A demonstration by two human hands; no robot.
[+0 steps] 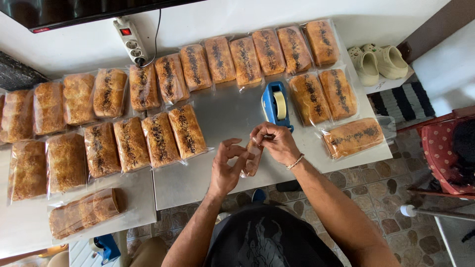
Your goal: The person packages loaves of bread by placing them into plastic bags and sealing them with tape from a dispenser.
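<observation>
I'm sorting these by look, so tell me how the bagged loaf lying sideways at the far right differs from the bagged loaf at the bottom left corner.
The far-right loaf carries a dark stripe of topping along its top; the bottom-left loaf shows none. The far-right loaf looks like one whole piece, while the bottom-left loaf appears cut into slices. Both lie crosswise to the rows, sealed in clear bags, golden brown, on the grey table.

The scene is bright and evenly lit by soft daylight, strongest toward the right side. The metal tabletop shows a dull, pale sheen, and the clear bread wrappers catch small glints. Shadows are faint and short. Straight edges bow near the frame's borders, a wide-lens distortion. Focus is fairly sharp throughout; the dark screen at top looks underexposed.
</observation>
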